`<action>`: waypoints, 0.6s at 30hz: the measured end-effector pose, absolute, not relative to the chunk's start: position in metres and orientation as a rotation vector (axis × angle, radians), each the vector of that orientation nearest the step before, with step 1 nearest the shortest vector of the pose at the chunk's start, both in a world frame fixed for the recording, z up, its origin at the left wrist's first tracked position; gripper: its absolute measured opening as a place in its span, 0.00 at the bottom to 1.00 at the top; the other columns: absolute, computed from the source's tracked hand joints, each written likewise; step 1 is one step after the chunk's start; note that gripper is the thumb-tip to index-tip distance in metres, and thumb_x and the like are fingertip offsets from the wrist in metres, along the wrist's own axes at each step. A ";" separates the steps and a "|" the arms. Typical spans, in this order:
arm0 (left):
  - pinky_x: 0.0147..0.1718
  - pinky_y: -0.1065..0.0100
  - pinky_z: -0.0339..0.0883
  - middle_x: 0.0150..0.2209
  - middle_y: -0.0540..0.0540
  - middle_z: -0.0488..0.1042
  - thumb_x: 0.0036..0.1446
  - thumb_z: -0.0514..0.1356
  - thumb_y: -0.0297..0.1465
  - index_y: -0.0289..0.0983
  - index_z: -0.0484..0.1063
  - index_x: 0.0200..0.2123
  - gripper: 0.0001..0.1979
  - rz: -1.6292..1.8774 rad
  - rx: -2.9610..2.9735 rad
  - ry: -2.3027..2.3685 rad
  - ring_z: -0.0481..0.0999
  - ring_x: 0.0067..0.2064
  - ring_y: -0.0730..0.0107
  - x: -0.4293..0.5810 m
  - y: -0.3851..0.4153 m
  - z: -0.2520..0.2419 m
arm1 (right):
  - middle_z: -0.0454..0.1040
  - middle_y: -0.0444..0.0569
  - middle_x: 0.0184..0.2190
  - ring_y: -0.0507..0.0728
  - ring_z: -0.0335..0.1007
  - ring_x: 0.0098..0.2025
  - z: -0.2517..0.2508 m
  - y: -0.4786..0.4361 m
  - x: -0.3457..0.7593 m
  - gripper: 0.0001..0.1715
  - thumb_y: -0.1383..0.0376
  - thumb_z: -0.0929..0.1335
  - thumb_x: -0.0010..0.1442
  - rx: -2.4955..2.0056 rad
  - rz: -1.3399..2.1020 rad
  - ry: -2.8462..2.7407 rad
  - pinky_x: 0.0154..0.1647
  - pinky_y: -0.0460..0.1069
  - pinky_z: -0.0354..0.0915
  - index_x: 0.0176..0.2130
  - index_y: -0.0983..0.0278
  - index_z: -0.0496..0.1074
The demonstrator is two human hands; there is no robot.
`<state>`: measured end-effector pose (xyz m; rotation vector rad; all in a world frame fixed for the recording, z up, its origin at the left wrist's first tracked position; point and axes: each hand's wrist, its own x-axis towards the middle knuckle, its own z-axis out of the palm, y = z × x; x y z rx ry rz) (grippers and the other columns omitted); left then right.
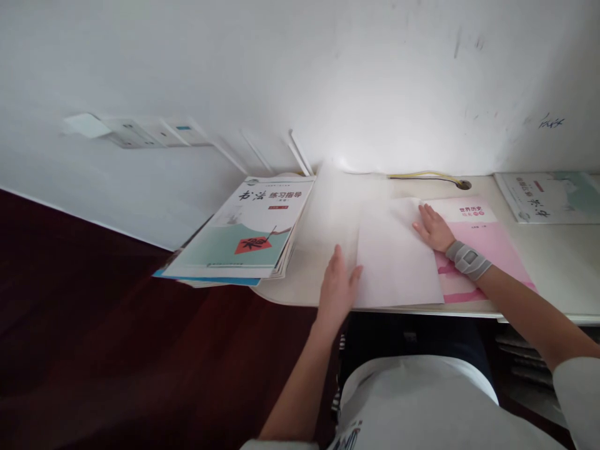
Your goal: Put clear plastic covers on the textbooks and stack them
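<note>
White sheet (398, 269) and pink book (497, 244) lie right of centre in the frame, the sheet covering the book's left part. The left hand (338, 287) is just beside the sheet's left edge; whether it touches, I cannot tell. The right hand (435, 230) lies across the sheet's upper right edge, fingertips on the white, heel over the pink cover.

The left forearm rises from the bottom edge, the fingers close together and pointing up, the thumb apart to the right. The right forearm slants in from the right edge, palm down, fingers stretched toward the upper left and thumb spread from them, clamped on nothing.

At left, a stack of books (220, 250) with a smooth white-and-green top cover overhangs the pale table (557, 269) at its rounded corner. Beside the stack is a thin, blurred, see-through film (335, 219). Farther right, yellow cable (422, 175) meets a round hole (464, 185), above a grey wristband (469, 260). At far right, another white-and-green book (553, 197) lies flat, lettering inverted.
</note>
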<state>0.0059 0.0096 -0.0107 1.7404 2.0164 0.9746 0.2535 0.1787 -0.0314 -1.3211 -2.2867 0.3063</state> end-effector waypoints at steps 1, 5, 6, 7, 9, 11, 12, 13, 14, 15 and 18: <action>0.52 0.53 0.62 0.60 0.32 0.59 0.58 0.54 0.38 0.36 0.46 0.63 0.33 1.009 1.576 1.961 0.67 0.55 0.56 -0.003 0.016 -0.010 | 0.51 0.66 0.63 0.66 0.43 0.65 -0.031 0.179 0.253 0.50 0.40 0.48 0.59 -1.323 0.304 -2.306 0.62 0.63 0.46 0.62 0.75 0.52; 0.42 0.62 0.68 0.56 0.35 0.64 0.54 0.58 0.36 0.37 0.51 0.61 0.33 1.065 1.228 1.798 0.73 0.44 0.66 -0.025 0.038 -0.009 | 0.54 0.63 0.62 0.63 0.47 0.65 -0.028 0.179 0.251 0.49 0.41 0.48 0.59 -1.320 0.339 -2.330 0.63 0.59 0.48 0.62 0.74 0.52; 0.39 0.64 0.68 0.55 0.35 0.65 0.53 0.59 0.36 0.36 0.52 0.61 0.34 1.062 1.208 1.806 0.74 0.41 0.67 -0.027 0.041 -0.008 | 0.54 0.64 0.62 0.62 0.47 0.65 -0.027 0.179 0.251 0.48 0.42 0.48 0.60 -1.333 0.345 -2.325 0.63 0.58 0.49 0.62 0.75 0.51; 0.35 0.66 0.68 0.52 0.35 0.67 0.52 0.60 0.36 0.35 0.52 0.60 0.34 1.043 1.200 1.818 0.74 0.38 0.69 -0.029 0.043 -0.007 | 0.54 0.65 0.62 0.62 0.47 0.65 -0.026 0.178 0.251 0.48 0.42 0.47 0.60 -1.347 0.337 -2.333 0.63 0.56 0.49 0.62 0.77 0.51; 0.27 0.70 0.64 0.43 0.39 0.72 0.52 0.60 0.37 0.34 0.54 0.59 0.33 0.959 1.193 1.803 0.71 0.29 0.73 -0.032 0.047 -0.004 | 0.52 0.67 0.62 0.64 0.45 0.65 -0.026 0.177 0.250 0.49 0.43 0.49 0.60 -1.359 0.287 -2.394 0.63 0.58 0.47 0.62 0.78 0.50; 0.20 0.72 0.58 0.30 0.46 0.72 0.53 0.59 0.40 0.32 0.58 0.57 0.31 0.845 1.195 1.732 0.65 0.21 0.76 -0.033 0.049 0.000 | 0.48 0.67 0.64 0.67 0.41 0.66 -0.027 0.177 0.249 0.49 0.42 0.51 0.60 -1.336 0.242 -2.481 0.63 0.61 0.44 0.63 0.76 0.50; 0.19 0.72 0.56 0.26 0.49 0.70 0.52 0.59 0.42 0.32 0.60 0.55 0.30 0.793 1.206 1.698 0.64 0.20 0.76 -0.033 0.050 0.003 | 0.46 0.65 0.64 0.68 0.39 0.66 -0.027 0.177 0.249 0.48 0.41 0.51 0.59 -1.313 0.244 -2.513 0.63 0.63 0.44 0.63 0.74 0.50; 0.19 0.72 0.55 0.23 0.50 0.68 0.51 0.59 0.43 0.32 0.63 0.53 0.30 0.758 1.225 1.670 0.64 0.20 0.75 -0.032 0.051 0.006 | 0.45 0.63 0.65 0.68 0.38 0.66 -0.028 0.178 0.250 0.48 0.41 0.51 0.59 -1.286 0.266 -2.532 0.63 0.64 0.44 0.64 0.71 0.49; 0.21 0.71 0.57 0.22 0.51 0.68 0.49 0.61 0.44 0.33 0.66 0.51 0.30 0.753 1.243 1.647 0.66 0.22 0.73 -0.030 0.053 0.008 | 0.45 0.61 0.65 0.67 0.38 0.66 -0.030 0.179 0.251 0.47 0.40 0.50 0.59 -1.256 0.302 -2.539 0.63 0.64 0.44 0.64 0.69 0.48; 0.23 0.70 0.60 0.24 0.50 0.70 0.47 0.63 0.45 0.33 0.67 0.50 0.30 0.777 1.248 1.612 0.69 0.25 0.71 -0.028 0.054 0.011 | 0.45 0.60 0.65 0.66 0.38 0.66 -0.031 0.180 0.253 0.47 0.40 0.49 0.59 -1.226 0.342 -2.535 0.63 0.63 0.44 0.64 0.67 0.48; 0.37 0.65 0.66 0.36 0.44 0.75 0.46 0.64 0.47 0.35 0.66 0.52 0.33 0.919 1.155 1.345 0.74 0.39 0.62 -0.014 0.058 0.019 | 0.46 0.58 0.65 0.64 0.37 0.67 -0.033 0.179 0.256 0.47 0.40 0.48 0.58 -1.150 0.435 -2.485 0.64 0.62 0.44 0.64 0.67 0.48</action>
